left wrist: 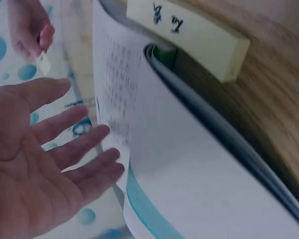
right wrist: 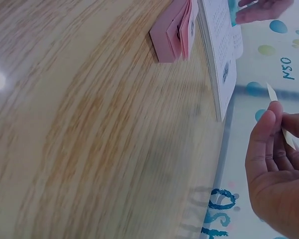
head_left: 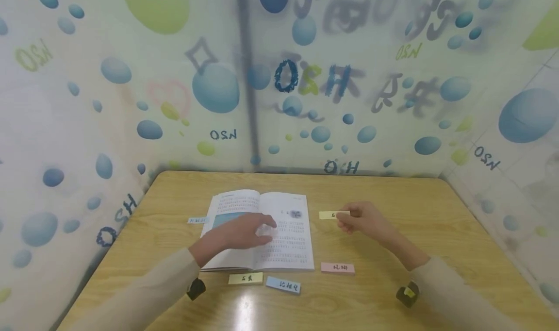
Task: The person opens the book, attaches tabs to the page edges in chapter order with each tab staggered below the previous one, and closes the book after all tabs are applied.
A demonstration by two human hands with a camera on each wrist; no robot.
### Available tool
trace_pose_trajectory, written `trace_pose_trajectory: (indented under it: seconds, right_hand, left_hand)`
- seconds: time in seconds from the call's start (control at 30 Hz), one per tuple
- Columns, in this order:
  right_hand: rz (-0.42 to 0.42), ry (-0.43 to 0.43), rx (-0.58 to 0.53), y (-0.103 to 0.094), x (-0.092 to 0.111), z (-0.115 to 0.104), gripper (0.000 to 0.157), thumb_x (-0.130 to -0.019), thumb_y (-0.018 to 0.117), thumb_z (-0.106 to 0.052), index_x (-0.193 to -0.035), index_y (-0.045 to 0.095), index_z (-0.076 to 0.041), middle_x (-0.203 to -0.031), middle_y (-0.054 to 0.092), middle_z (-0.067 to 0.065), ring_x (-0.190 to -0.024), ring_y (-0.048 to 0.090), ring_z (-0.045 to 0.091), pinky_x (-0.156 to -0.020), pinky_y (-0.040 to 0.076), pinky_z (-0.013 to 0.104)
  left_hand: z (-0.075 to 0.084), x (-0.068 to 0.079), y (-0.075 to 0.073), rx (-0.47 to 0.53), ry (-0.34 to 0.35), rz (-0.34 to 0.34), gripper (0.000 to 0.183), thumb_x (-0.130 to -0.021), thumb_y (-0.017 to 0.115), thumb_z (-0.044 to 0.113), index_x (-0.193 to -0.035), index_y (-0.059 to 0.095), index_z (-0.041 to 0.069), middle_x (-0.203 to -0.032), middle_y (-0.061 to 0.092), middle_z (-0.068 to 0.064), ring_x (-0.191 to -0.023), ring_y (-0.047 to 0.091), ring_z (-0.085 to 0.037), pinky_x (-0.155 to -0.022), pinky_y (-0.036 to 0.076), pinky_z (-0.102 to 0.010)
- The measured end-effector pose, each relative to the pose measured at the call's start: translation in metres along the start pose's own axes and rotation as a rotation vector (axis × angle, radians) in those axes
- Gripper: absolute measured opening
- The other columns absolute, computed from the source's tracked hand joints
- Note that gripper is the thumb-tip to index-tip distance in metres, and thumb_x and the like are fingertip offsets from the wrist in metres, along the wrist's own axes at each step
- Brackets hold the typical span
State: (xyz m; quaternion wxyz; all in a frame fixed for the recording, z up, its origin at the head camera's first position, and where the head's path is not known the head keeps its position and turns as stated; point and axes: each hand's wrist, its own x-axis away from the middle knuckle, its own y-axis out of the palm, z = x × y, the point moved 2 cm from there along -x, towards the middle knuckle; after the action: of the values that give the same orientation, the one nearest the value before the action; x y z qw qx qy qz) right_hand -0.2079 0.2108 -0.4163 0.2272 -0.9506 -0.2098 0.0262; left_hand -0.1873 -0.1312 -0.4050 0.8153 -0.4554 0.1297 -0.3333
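Note:
An open book (head_left: 284, 209) with printed pages and a blue picture lies on the table. My left hand (head_left: 244, 231) hovers over its middle, fingers spread and loosely bent, palm bare in the left wrist view. To the right of the book, my right hand (head_left: 371, 224) pinches a yellow sticky note (head_left: 326, 215) between thumb and fingers. The note bears handwriting and shows edge-on in the right wrist view. A blue sticky note (head_left: 196, 220) sticks out from the book's left edge.
Along the book's near edge lie a yellow sticky-note pad (head_left: 246, 278) and a blue pad (head_left: 283, 285), both written on. A pink pad (head_left: 338, 268) sits near the book's lower right corner. Printed curtains (head_left: 301, 127) surround the wooden table (head_left: 393, 185) at the back and sides.

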Motion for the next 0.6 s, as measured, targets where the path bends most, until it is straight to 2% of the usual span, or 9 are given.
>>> trace_pose_trajectory:
  seconds: [0.1, 0.2, 0.37, 0.6]
  right_hand:
    - [0.003, -0.004, 0.005, 0.003, -0.002, -0.001, 0.028, -0.102, 0.065, -0.021, -0.107, 0.069, 0.006, -0.091, 0.070, 0.017, -0.079, 0.067, 0.027, -0.073, 0.060, 0.035]
    - [0.006, -0.008, 0.009, 0.004, -0.005, -0.001, 0.028, -0.102, 0.065, -0.022, -0.107, 0.069, 0.005, -0.092, 0.071, 0.018, -0.080, 0.067, 0.026, -0.073, 0.060, 0.034]
    - [-0.007, -0.011, -0.020, 0.008, -0.011, 0.004, 0.030, -0.102, 0.065, -0.021, -0.105, 0.069, 0.008, -0.093, 0.070, 0.022, -0.078, 0.067, 0.026, -0.072, 0.060, 0.033]
    - [-0.002, 0.030, -0.006, 0.013, -0.021, 0.006, 0.028, -0.102, 0.064, -0.019, -0.106, 0.069, 0.008, -0.091, 0.071, 0.018, -0.080, 0.068, 0.031, -0.073, 0.060, 0.033]
  left_hand:
    - [0.009, -0.001, 0.013, -0.103, -0.046, -0.118, 0.045, -0.096, 0.070, 0.023, -0.138, 0.061, 0.008, -0.146, 0.053, -0.012, -0.138, 0.044, -0.029, -0.114, 0.033, -0.046]
    - [0.018, 0.003, 0.021, -0.199, -0.086, -0.171, 0.057, -0.091, 0.075, 0.025, -0.144, 0.057, 0.014, -0.157, 0.041, -0.014, -0.146, 0.033, -0.030, -0.119, 0.024, -0.047]
    - [0.023, 0.008, 0.027, -0.239, -0.128, -0.150, 0.063, -0.088, 0.077, 0.023, -0.147, 0.055, 0.019, -0.160, 0.036, -0.012, -0.147, 0.030, -0.029, -0.120, 0.019, -0.046]
    - [0.021, 0.005, 0.028, -0.261, -0.108, -0.127, 0.065, -0.084, 0.080, 0.022, -0.145, 0.057, 0.019, -0.158, 0.040, -0.012, -0.146, 0.033, -0.027, -0.120, 0.020, -0.045]
